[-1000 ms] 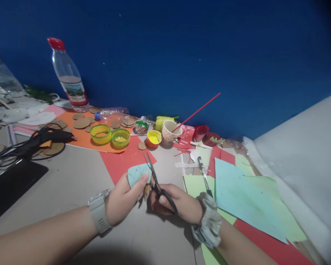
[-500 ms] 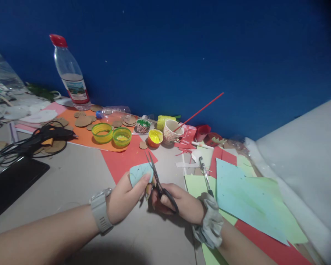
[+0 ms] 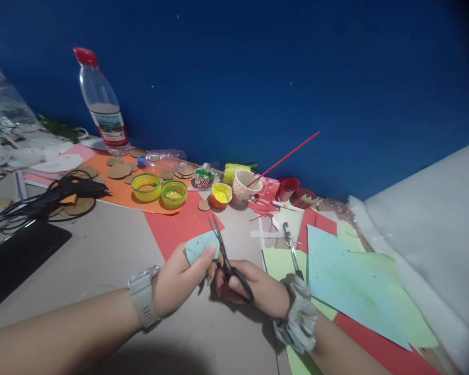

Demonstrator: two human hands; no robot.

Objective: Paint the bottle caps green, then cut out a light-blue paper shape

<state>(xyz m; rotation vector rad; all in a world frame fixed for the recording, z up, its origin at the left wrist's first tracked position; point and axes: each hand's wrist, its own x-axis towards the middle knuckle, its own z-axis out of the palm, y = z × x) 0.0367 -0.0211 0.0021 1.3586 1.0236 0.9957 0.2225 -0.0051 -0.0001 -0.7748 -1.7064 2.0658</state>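
Note:
Between the thumb and fingers of my left hand (image 3: pixel 183 281) is a small light-blue paper piece (image 3: pixel 199 246) with dark pen lines on it. My right hand (image 3: pixel 254 286) grips a pair of scissors (image 3: pixel 224 251) by the black handles. The scissor blades are slightly apart and point away from me, along the right edge of the paper. Whether they touch the paper I cannot tell. Fingertips of both hands come close together below the blades, partly hidden. Beyond the hands lies a red paper sheet (image 3: pixel 175 229).
Yellow-green rings (image 3: pixel 146 188), a patterned cup (image 3: pixel 244 188) with a red stick and a red-capped bottle (image 3: pixel 105 114) stand along the blue wall. A glue gun (image 3: pixel 82 188) and a black phone (image 3: pixel 27 260) lie left. Blue paper (image 3: pixel 347 281) and a pen (image 3: pixel 293 250) lie right.
The view has shifted very slightly. Both hands keep nearly the same pose, with the paper and the scissors still held close together.

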